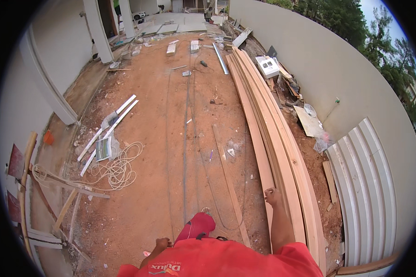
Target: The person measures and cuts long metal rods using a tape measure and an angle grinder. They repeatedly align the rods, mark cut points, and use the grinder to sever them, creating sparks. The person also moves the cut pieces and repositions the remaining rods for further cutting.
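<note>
My right hand hangs at the left edge of a long stack of pale wooden planks. Its fingers are curled in and nothing shows in them; whether it touches the wood I cannot tell. Low beside my red shirt, my left hand is loosely closed over the reddish dirt ground, also with nothing visible in it. One red-trousered leg is forward. Close ahead lies a thin single plank, with dark cables or rods stretched along the ground to its left.
On the left lie a coiled cream cable, white strips and a wooden trestle. Corrugated sheets lean on the right wall. A white box sits past the stack. A power tool lies farther ahead.
</note>
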`<state>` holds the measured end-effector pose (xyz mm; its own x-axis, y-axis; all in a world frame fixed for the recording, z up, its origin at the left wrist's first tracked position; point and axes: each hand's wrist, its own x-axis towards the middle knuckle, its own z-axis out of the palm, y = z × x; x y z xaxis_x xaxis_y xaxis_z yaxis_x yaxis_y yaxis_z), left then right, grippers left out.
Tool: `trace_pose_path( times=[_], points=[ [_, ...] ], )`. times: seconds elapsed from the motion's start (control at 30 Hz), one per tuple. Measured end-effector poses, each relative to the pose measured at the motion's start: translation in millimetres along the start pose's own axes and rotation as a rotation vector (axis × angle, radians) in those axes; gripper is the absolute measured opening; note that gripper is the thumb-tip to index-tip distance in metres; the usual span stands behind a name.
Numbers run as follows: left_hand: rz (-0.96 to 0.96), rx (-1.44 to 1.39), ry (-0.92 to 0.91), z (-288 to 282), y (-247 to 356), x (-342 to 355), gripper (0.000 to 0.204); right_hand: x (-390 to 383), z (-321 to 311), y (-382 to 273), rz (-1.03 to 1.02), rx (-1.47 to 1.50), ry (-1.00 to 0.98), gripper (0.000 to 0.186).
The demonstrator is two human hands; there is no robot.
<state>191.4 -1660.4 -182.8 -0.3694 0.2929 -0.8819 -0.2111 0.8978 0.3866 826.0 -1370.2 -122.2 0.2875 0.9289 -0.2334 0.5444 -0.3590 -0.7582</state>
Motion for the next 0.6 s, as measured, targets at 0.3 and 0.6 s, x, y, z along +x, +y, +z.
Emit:
trace_pose_path(
  times=[0.3,0.6],
  points=[
    [0.017,-0.035,0.02,60,223,52,0.024,-98,69,50,0.859,0.076,-0.301,0.016],
    [0.108,-0.011,0.038,137,452,127,0.025,35,116,9,1.029,0.104,-0.346,0.015]
  ],
)
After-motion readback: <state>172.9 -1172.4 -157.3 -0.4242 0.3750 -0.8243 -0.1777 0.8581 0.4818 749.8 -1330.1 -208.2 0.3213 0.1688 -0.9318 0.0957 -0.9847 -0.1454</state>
